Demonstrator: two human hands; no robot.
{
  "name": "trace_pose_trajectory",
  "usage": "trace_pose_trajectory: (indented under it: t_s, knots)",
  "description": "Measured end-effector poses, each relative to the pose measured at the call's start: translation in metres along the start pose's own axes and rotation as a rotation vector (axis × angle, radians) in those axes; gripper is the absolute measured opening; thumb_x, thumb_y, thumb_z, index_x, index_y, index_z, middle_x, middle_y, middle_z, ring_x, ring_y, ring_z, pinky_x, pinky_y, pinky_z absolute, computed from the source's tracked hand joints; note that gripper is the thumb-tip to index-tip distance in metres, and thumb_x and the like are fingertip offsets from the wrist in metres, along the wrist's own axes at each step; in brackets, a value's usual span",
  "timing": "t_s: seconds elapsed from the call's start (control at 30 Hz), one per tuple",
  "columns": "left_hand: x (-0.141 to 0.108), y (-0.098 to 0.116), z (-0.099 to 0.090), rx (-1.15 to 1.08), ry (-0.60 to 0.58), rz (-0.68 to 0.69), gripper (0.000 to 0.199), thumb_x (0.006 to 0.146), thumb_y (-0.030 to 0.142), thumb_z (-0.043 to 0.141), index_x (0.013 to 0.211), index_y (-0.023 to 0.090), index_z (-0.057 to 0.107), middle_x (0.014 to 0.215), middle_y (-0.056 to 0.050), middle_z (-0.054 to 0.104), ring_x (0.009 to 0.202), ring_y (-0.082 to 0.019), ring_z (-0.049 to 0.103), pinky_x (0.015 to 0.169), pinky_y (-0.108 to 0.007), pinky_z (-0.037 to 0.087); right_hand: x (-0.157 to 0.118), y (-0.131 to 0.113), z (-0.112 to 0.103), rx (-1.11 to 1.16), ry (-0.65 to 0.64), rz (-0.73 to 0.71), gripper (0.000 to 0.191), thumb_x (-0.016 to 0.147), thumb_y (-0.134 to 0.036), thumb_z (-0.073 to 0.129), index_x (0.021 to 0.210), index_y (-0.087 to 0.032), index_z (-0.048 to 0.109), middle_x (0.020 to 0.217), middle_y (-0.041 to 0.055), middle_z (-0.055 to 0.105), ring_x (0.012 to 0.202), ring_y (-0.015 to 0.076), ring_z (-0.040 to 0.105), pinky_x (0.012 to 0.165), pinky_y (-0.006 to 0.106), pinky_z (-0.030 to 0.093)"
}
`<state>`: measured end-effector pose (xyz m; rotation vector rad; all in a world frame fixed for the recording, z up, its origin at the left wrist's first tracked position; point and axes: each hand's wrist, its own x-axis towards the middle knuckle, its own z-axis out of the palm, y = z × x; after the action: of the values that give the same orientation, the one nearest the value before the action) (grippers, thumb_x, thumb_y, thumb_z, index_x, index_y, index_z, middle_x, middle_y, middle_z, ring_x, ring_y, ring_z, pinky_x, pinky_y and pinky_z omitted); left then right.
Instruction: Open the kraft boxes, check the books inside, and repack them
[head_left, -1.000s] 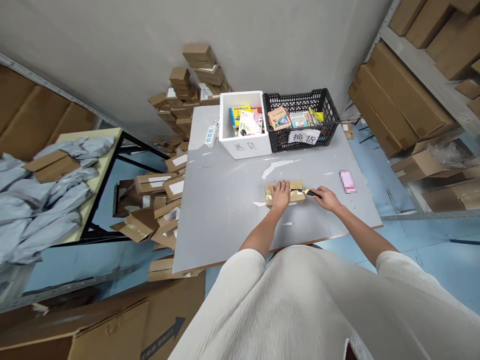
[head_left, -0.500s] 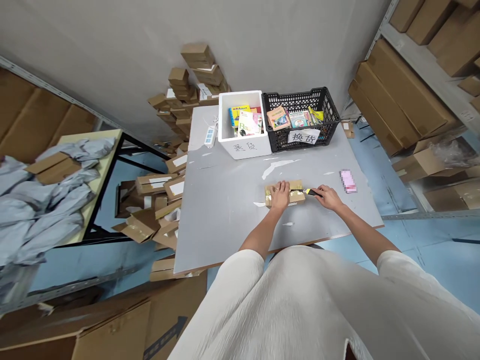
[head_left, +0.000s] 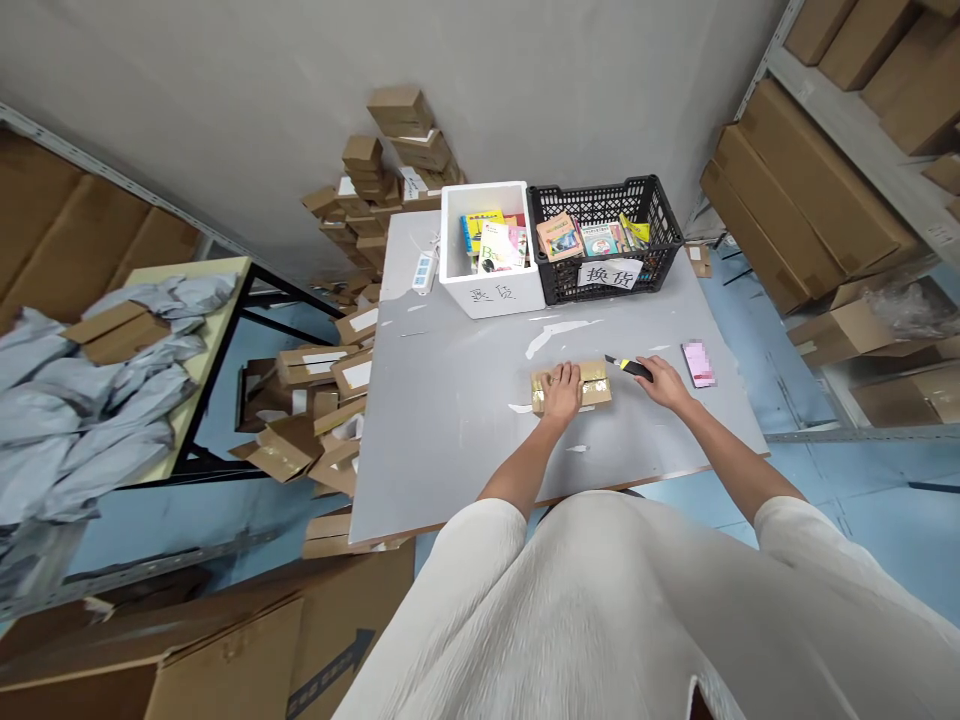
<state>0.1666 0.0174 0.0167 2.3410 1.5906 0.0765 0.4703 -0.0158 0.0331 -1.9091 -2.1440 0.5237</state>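
A small brown cardboard box (head_left: 596, 387) lies on the grey table (head_left: 442, 420), with shiny tape across its top and a dark slit along the middle. My left hand (head_left: 562, 392) rests flat on the left part of the box, fingers stretched over its top and covering that side. To the right, my right hand (head_left: 661, 382) is closed around the black handle of a utility knife (head_left: 628, 367) with a yellow section. The knife's blade points left, just above the box's upper right corner and apart from the slit.
Behind stand a white foam bin (head_left: 491, 295) and a black plastic crate (head_left: 555, 285), both holding books. A phone (head_left: 699, 364) lies at the right and a white power strip (head_left: 424, 272) at the back left. Cardboard boxes (head_left: 300, 440) crowd the table's left side.
The utility knife has come away from the box's right end and now shows its blade, lifted up and angled. My left hand has stayed on the box.
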Motion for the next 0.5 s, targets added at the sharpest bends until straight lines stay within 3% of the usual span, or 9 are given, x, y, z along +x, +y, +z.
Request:
trace_pose_trajectory:
  t_s: [0.17,0.27,0.37,0.5]
  knots:
    - [-0.009,-0.009,-0.005,-0.038,-0.022,0.031,0.065,0.110,0.048,0.041,0.171,0.024,0.041,0.181,-0.015,0.034,0.166,-0.034,0.030,0.131,-0.060,0.025,0.024,-0.021,0.015,0.142,0.003,0.050,0.047,0.105,-0.042,0.057,0.145,-0.018,0.067,0.132,0.0166,0.070,0.120,0.0326,0.066,0.103,0.040,0.053]
    - [-0.021,-0.017,-0.008,-0.031,-0.021,0.046,0.069,0.106,0.058,0.052,0.167,0.027,0.046,0.180,-0.014,0.036,0.166,-0.036,0.030,0.132,-0.060,0.025,0.048,-0.043,0.025,0.221,-0.004,0.000,0.043,0.102,-0.039,0.059,0.138,-0.019,0.071,0.133,0.0156,0.072,0.122,0.0319,0.066,0.107,0.042,0.052]
    - [-0.032,-0.023,-0.008,-0.010,0.002,0.065,0.065,0.105,0.056,0.058,0.163,0.028,0.050,0.176,-0.015,0.042,0.163,-0.036,0.034,0.131,-0.058,0.026,0.072,-0.071,0.034,0.232,-0.068,-0.071,0.039,0.099,-0.038,0.061,0.133,-0.021,0.072,0.140,0.0142,0.072,0.129,0.0326,0.064,0.113,0.045,0.049]
    - [-0.038,-0.028,-0.010,0.012,-0.001,0.070,0.051,0.106,0.049,0.061,0.153,0.029,0.058,0.165,-0.016,0.052,0.153,-0.036,0.044,0.124,-0.054,0.032,0.086,-0.098,0.043,0.170,-0.208,-0.063,0.036,0.101,-0.039,0.060,0.130,-0.022,0.074,0.134,0.0122,0.077,0.127,0.0337,0.066,0.113,0.048,0.046]
